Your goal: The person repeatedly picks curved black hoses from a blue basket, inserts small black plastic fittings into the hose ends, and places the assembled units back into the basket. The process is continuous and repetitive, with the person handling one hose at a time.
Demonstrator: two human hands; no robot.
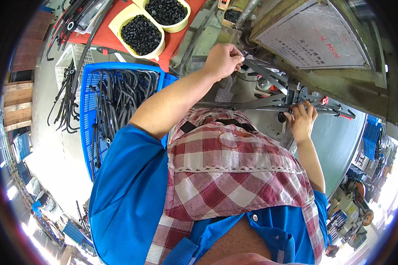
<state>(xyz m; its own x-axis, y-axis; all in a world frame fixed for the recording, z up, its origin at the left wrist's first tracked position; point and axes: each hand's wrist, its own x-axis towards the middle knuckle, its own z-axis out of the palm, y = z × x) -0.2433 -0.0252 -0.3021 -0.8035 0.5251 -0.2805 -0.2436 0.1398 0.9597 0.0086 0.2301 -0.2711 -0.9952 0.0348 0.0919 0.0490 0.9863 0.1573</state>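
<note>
My left hand (224, 62) is raised ahead of my chest, its thumb and fingers pinched together. Whatever sits between those fingertips is too small to make out; the end of a dark flat metal bar (269, 76) lies right beside them. That bar runs down to the right into a folding-looking assembly of dark metal bars (257, 104), joined around a round hub. On the assembly's right part, my right hand (301, 120) curls its fingers over the bars, with the thumb at the near side. Its fingertips partly hide the spot they grip.
A blue plastic crate (87, 95) full of bent dark rods stands at the left. Beyond it, two yellow tubs (158, 52) of small black parts sit on a red surface (174, 46). A large machine with a metal plate (314, 37) overhangs the far right.
</note>
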